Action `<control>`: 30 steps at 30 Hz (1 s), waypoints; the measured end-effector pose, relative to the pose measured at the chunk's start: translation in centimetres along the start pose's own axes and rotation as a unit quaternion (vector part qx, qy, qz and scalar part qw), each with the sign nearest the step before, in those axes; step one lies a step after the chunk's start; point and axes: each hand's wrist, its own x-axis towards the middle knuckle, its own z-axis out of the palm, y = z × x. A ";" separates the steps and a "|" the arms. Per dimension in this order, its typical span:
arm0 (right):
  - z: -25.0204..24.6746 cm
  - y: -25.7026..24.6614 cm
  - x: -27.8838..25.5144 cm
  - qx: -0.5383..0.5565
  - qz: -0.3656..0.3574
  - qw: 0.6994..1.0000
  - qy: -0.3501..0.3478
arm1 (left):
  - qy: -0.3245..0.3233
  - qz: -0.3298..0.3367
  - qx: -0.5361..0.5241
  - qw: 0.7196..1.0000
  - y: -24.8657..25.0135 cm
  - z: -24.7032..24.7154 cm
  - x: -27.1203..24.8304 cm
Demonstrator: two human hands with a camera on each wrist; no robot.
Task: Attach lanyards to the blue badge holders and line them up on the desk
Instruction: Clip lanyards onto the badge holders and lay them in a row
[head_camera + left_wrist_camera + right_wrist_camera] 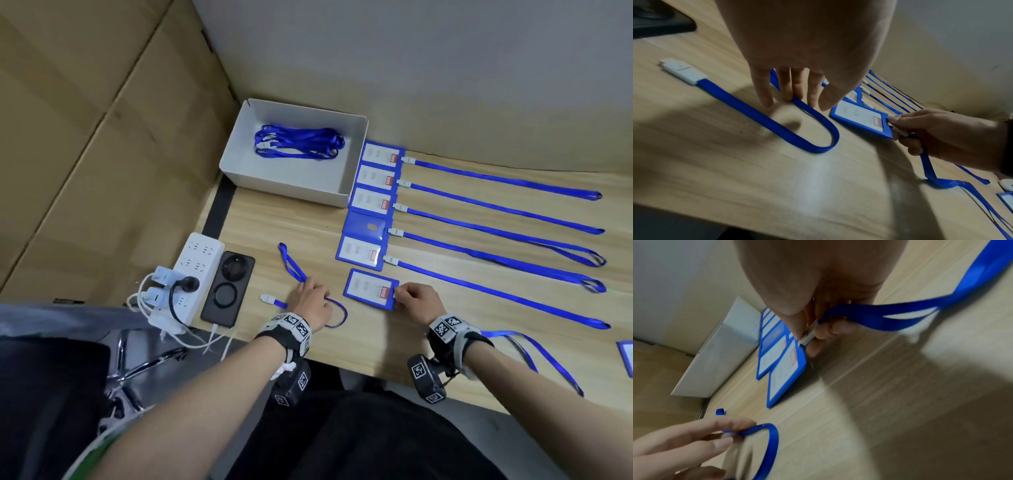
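Five finished blue badge holders (373, 202) sit in a column beside the white box (356, 161) in the head view, each with its long side running across the desk (274, 219) and its lanyard stretched out to the right, all roughly parallel. A sixth holder (368, 287) lies flat just below them, white card and red label face up, clip end pointing right. The right hand (414, 301) pinches it at that end, while the left hand (313, 301) rests on a loose lanyard (291, 267) whose white clip (266, 298) points left toward the phone (227, 287) and power strip (191, 274). More lanyards are bundled up in the box. From the left wrist, the left hand's fingertips (789, 95) press down on the loose lanyard (764, 116), which curls in a U on the wood; fingers are mostly straight, not wrapped around it. From the right wrist, the right hand (813, 331) has thumb and fingers clamped on the white clip (807, 337) at the top edge of the sixth holder (785, 374), with the strap (890, 314) trailing off right.
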 end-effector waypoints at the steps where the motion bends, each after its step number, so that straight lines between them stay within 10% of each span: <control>1: 0.6 -0.2 0.2 0.000 -0.005 1.000 -0.005 | 0.001 -0.007 -0.003 1.000 -0.3 -0.1 -0.1; 7: 2.8 -1.8 1.0 0.035 -0.008 0.999 -0.006 | 0.027 0.066 -0.003 0.997 0.8 -0.5 -0.4; 11: 1.7 -1.0 0.8 0.031 0.002 0.999 -0.013 | -0.079 0.161 0.103 0.978 3.2 0.0 -0.2; 30: -9.2 8.0 -2.9 0.053 0.059 0.992 0.098 | -0.157 0.092 0.301 0.936 7.7 0.5 0.2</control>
